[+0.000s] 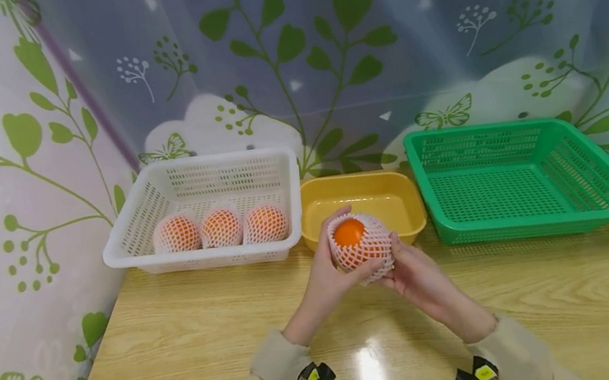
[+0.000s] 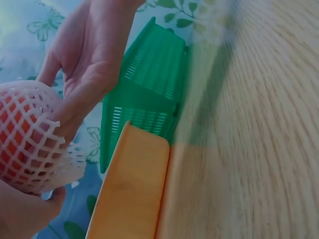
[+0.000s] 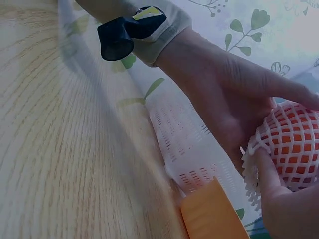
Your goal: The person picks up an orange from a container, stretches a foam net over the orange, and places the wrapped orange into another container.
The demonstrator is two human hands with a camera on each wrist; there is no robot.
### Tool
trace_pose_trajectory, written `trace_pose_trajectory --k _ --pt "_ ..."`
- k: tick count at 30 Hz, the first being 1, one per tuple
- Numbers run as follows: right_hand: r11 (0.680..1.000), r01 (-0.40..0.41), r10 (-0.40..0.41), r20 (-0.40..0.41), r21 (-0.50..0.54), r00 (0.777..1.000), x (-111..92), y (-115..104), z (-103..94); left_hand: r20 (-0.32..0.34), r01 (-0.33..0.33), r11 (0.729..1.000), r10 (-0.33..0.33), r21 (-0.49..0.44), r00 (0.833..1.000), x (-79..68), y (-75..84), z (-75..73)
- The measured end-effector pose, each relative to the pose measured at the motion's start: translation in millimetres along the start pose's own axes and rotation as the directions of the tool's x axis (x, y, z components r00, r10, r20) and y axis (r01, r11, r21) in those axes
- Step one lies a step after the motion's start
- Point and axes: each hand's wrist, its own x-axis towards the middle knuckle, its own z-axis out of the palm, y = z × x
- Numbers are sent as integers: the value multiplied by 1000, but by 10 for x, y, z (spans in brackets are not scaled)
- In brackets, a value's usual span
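Observation:
An orange (image 1: 349,233) in a white foam net (image 1: 368,248) is held up over the front of the yellow basin (image 1: 312,199), its bare orange top showing in the head view. My left hand (image 1: 327,273) grips the netted fruit from the left, thumb across the front. From the right, my right hand (image 1: 425,281) holds the net's loose lower edge. In the right wrist view, the right thumb (image 3: 269,174) presses at that edge. Right-hand fingers reach behind the net's edge in the left wrist view, partly hidden by the mesh.
A white basket (image 1: 218,255) on the left contains three netted oranges (image 1: 220,228). At the right stands a green basket (image 1: 534,225). The yellow basin sits between them. All stand on a wood-grain table (image 1: 185,344) before a leaf-patterned curtain (image 1: 325,99).

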Motion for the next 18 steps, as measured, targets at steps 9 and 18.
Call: trace_pose_trajectory --k 9,18 --pt "984 -8 -33 -221 -180 975 31 10 54 -54 81 996 -83 -30 995 17 12 -87" --pt "870 68 -153 -135 -489 979 15 24 24 -71 213 976 -217 -51 974 27 41 -119"
